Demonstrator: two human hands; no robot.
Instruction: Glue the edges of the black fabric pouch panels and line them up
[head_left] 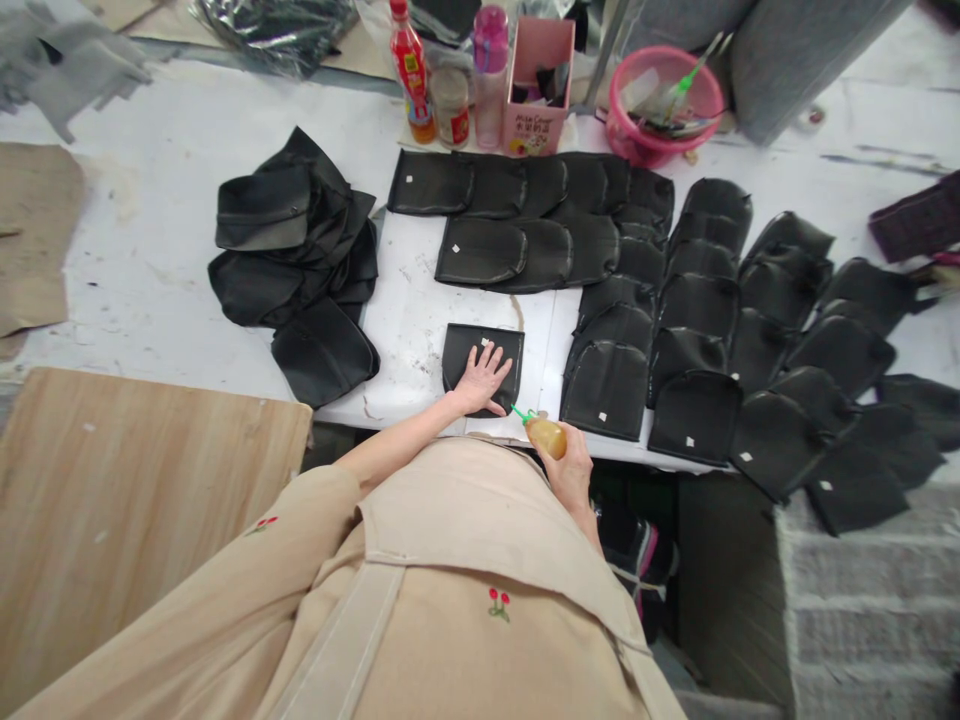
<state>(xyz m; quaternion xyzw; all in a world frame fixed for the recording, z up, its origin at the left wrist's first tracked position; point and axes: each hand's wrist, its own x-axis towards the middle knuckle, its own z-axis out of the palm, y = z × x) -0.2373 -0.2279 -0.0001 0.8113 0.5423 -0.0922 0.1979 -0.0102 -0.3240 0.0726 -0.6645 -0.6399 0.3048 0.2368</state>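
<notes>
Near the table's front edge lies a black fabric piece (459,352) with one rounded end and a small white tag. My left hand (482,382) rests flat on it with fingers spread. In my right hand (571,468) is a squeeze bottle (547,437) of yellowish-brown liquid, held tilted. Its green nozzle points left, with the tip at the piece's lower right edge; whether it touches I cannot tell. To the left is a loose heap of similar black pieces (300,240).
Overlapping rows of black pieces (611,390) cover the table's right side. Along the back stand a red-labelled drink bottle (410,75), a glass jar (451,105), a pink bottle (490,75), a pink box (536,125) and a pink basket (649,148). A wooden board (142,520) is at left.
</notes>
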